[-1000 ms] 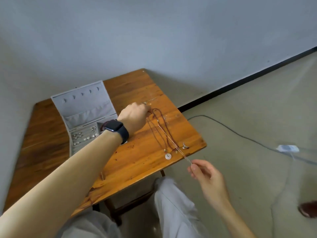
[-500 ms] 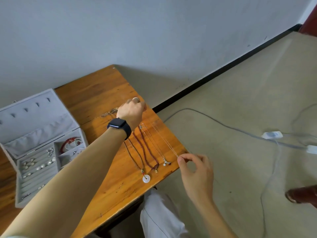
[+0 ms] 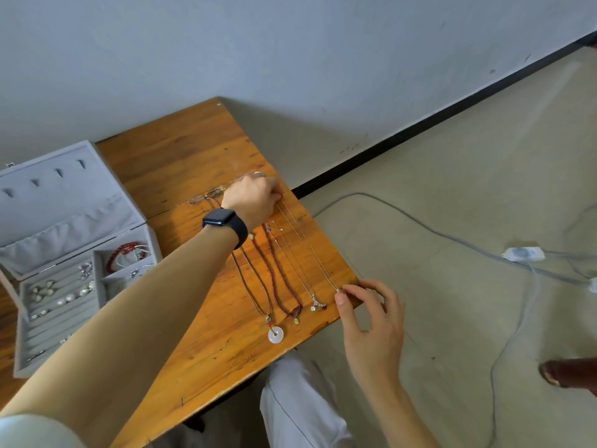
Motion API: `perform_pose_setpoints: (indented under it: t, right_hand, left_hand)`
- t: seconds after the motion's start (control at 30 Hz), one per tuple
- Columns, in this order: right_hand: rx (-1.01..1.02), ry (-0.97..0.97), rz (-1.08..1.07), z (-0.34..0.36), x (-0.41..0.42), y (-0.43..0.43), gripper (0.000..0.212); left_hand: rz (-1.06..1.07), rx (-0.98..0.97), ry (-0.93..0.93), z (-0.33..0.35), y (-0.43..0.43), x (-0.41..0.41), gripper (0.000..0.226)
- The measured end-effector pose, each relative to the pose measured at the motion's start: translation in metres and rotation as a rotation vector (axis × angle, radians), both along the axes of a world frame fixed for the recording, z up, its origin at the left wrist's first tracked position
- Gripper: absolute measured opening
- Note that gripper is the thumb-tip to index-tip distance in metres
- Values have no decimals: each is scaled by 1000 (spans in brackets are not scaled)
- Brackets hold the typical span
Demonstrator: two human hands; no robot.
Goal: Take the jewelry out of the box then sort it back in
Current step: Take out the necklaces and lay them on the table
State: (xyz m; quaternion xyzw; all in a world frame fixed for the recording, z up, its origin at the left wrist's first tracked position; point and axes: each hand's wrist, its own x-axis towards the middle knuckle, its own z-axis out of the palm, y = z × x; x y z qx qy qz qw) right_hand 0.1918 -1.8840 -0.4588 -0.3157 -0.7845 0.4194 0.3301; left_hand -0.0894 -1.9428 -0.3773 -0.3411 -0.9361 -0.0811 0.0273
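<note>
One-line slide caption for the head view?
Left hand and right hand hold a thin chain straight beside necklaces on the table.

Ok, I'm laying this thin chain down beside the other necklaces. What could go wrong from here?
1. The right hand pinches the pendant end of the thin silver chain right at the edge of the table. Released there, it could slide off to the floor.
2. The chain lies close beside the silver necklace. Dragging it sideways could tangle them.
3. The left hand covers the necklaces' upper ends, fingertips hidden. Lifting it may snag a cord.
</note>
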Motion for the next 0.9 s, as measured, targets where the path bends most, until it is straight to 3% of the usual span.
perform_pose_setpoints:
  t: [0.3,0.53,0.67,0.9]
  right_hand:
    - [-25,17,22,3,3,3,22]
    - [-9,10,48,5,10,6,26]
    - [119,-6,71,2,18,8,27]
    - [411,-16,127,-12,20,4,30]
  left_hand:
    - [-7,-60,-117,16,-2,-2,22]
    - [18,-17,-98,24,-9,7,25]
    - [-34,-12,-16,20,-18,19,32]
    - [-146,-229,-8,6,-23,29,48]
